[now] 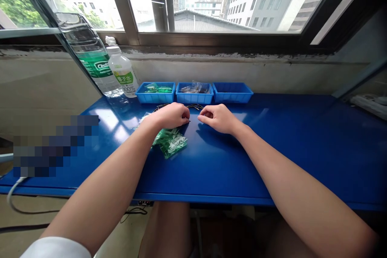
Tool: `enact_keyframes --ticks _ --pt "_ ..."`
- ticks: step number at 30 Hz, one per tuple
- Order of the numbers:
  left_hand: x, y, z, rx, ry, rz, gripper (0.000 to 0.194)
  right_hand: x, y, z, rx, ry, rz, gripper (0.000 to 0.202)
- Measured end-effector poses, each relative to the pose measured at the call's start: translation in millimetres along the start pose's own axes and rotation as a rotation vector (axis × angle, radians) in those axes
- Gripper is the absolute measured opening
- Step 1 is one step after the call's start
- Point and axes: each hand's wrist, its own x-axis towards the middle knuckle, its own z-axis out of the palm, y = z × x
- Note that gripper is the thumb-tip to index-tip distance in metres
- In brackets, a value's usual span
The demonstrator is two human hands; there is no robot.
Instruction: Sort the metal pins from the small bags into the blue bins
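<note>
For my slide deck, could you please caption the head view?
Left hand, near green packets, faces right hand over a blue table, three bins behind.

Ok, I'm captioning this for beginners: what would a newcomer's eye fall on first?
Probably the left hand and right hand, close together over the glossy blue table. Next, perhaps, the shiny green packets near the left hand, and three blue bins in a row at the table's back.

On large clear plastic bottle (84,38) with green label (104,66): reads "Cest", cut short at visible edge. On small whitish plastic bottle (121,64) with white cap (113,50): reads "子水" on green band (124,78), after one unclear character; "100%" lower down.
</note>
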Motion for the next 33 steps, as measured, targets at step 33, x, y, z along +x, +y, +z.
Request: enact_keyframes --ticks 33 --pt "4 23 6.7 -0.194 0.374 0.16 0.012 2 4 1 0.03 0.062 -0.062 0.015"
